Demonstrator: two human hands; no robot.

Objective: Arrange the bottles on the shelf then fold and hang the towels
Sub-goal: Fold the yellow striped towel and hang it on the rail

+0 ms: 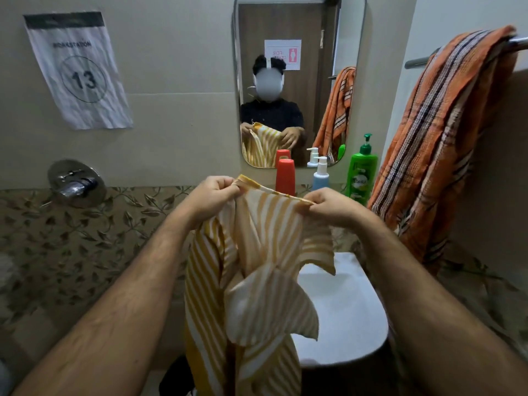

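Observation:
A yellow and white striped towel hangs crumpled in front of me over the white basin. My left hand pinches its top edge at the left corner. My right hand pinches the same edge further right, so the hem stretches between them. Behind the hands, below the mirror, stand a red bottle, a blue pump bottle and a green pump bottle. An orange striped towel is draped over the metal towel bar at the right.
A tall mirror hangs on the wall straight ahead. The white basin sits below the towel. A chrome wall tap is at the left, and a paper sheet marked 13 is stuck above it.

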